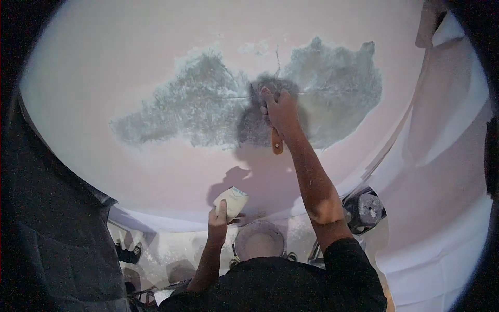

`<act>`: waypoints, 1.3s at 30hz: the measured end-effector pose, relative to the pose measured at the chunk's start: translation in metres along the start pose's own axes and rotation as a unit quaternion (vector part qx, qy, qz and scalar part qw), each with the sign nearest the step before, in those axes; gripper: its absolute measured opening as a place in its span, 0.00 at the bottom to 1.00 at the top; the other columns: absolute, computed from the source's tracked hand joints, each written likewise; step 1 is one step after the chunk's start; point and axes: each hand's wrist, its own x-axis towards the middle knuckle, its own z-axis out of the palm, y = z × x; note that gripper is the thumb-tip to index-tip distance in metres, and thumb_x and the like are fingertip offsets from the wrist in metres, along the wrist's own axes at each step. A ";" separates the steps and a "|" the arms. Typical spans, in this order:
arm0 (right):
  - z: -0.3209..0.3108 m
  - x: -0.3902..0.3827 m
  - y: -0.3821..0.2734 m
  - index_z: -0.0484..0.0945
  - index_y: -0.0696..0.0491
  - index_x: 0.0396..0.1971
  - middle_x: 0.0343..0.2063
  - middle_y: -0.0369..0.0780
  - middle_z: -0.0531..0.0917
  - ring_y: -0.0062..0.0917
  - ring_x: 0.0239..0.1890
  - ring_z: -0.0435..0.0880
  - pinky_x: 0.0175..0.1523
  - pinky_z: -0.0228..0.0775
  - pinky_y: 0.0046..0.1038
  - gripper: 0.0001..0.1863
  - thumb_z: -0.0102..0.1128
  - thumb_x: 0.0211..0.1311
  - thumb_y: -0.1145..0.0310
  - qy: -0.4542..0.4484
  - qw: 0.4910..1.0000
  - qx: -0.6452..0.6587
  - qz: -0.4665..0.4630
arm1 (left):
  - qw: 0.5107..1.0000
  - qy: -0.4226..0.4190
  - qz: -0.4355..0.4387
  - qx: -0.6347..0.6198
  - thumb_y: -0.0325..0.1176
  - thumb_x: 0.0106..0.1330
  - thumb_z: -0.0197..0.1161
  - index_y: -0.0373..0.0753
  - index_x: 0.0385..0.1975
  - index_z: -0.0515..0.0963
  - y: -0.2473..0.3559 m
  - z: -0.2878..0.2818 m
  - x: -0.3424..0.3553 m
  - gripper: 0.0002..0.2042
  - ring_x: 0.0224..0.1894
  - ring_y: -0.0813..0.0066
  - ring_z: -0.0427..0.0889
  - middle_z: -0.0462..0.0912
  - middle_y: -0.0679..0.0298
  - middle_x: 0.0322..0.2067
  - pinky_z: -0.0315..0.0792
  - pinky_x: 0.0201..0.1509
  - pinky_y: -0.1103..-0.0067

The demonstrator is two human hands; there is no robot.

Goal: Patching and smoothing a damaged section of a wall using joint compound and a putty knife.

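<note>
A large wall surface (156, 177), pale pink and white, fills the upper part of the head view. Across its middle runs a ragged grey patch (197, 104) with a thin crack through it. My right hand (283, 112) reaches up to this patch, closed around a scraper (277, 144) whose wooden handle sticks out below my palm. The blade is hard to make out in the shadow under my fingers. Lower down and to the left, my left hand (218, 221) grips a cream sheet with blue marks (232, 203), apparently folded sandpaper, held apart from the wall.
Below me stands a round bucket (260, 242) on a dusty, splattered floor (171, 244). A dark, dust-covered object (366, 210) is right of my right arm. White sheeting (436, 208) hangs at the right, and dark cloth (57, 218) covers the left.
</note>
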 end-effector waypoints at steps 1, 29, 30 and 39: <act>0.002 0.003 0.003 0.71 0.62 0.29 0.24 0.49 0.80 0.36 0.27 0.83 0.36 0.74 0.38 0.25 0.58 0.64 0.50 -0.009 1.000 0.019 0.022 | 1.000 -0.002 0.002 0.000 0.44 0.74 0.46 0.27 0.51 0.68 0.001 0.000 -0.001 0.22 0.32 0.59 0.86 0.82 0.50 0.37 0.81 0.30 0.73; -0.001 -0.005 -0.007 0.74 0.67 0.36 0.34 0.58 0.80 0.45 0.42 0.82 0.49 0.70 0.44 0.32 0.54 0.63 0.45 -0.066 0.993 0.064 0.071 | 0.988 -0.024 0.148 0.041 0.52 0.75 0.42 0.27 0.59 0.66 0.073 0.031 0.007 0.30 0.32 0.63 0.85 0.82 0.51 0.40 0.80 0.31 0.78; 0.001 0.008 0.013 0.76 0.63 0.31 0.26 0.49 0.80 0.34 0.30 0.80 0.36 0.70 0.38 0.27 0.55 0.64 0.48 0.019 0.999 -0.028 -0.015 | 0.989 -0.033 0.140 0.032 0.53 0.74 0.43 0.26 0.57 0.66 0.072 0.035 0.011 0.30 0.31 0.63 0.86 0.82 0.50 0.39 0.80 0.31 0.77; 0.015 0.015 0.021 0.76 0.66 0.32 0.26 0.54 0.80 0.47 0.33 0.83 0.40 0.73 0.42 0.31 0.55 0.62 0.45 0.021 1.000 -0.008 -0.019 | 0.984 -0.011 0.173 0.036 0.57 0.72 0.44 0.25 0.54 0.68 0.085 0.031 0.016 0.33 0.31 0.59 0.86 0.82 0.49 0.38 0.79 0.29 0.75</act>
